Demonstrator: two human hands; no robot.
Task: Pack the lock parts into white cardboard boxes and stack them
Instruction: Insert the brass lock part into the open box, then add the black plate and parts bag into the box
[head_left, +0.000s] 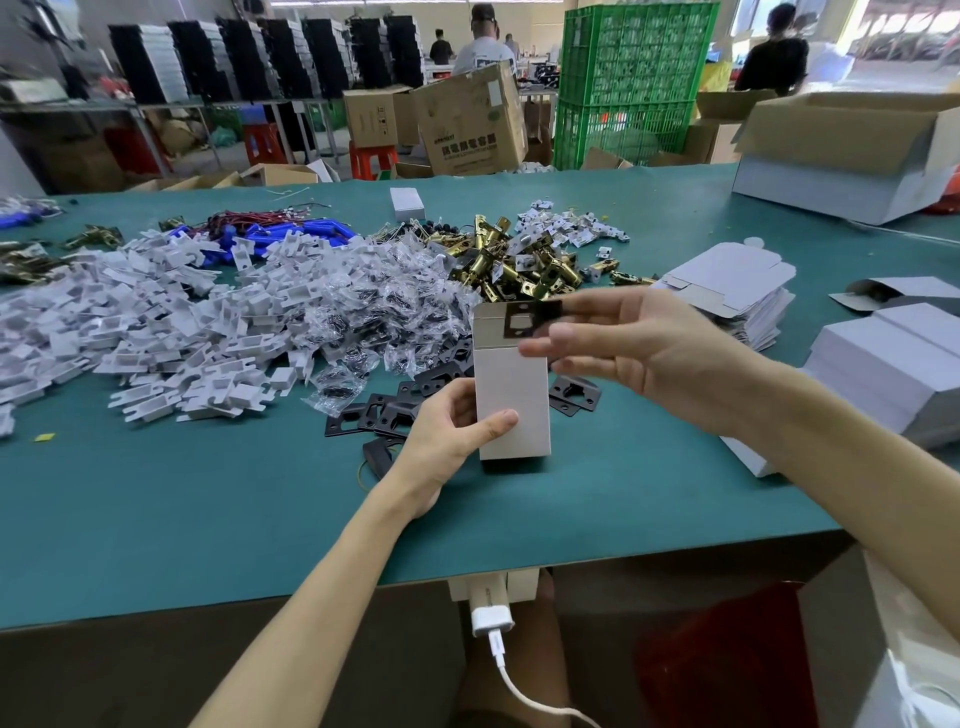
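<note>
A small white cardboard box (511, 400) stands upright on the green table (208, 519), its top flap open. My left hand (452, 441) grips the box's lower left side, thumb across the front. My right hand (639, 353) pinches a black strike plate (530, 317) at the box's open top. More black plates (384, 415) lie behind the box, some hidden by it and by my left hand.
Heaps of white plastic pieces (156, 322), bagged screws (384, 291), brass latches (509, 260) and blue batteries (291, 234) cover the table's left and middle. Flat box blanks (727, 280) and stacked white boxes (893, 364) sit at right. A large open carton (852, 156) stands far right.
</note>
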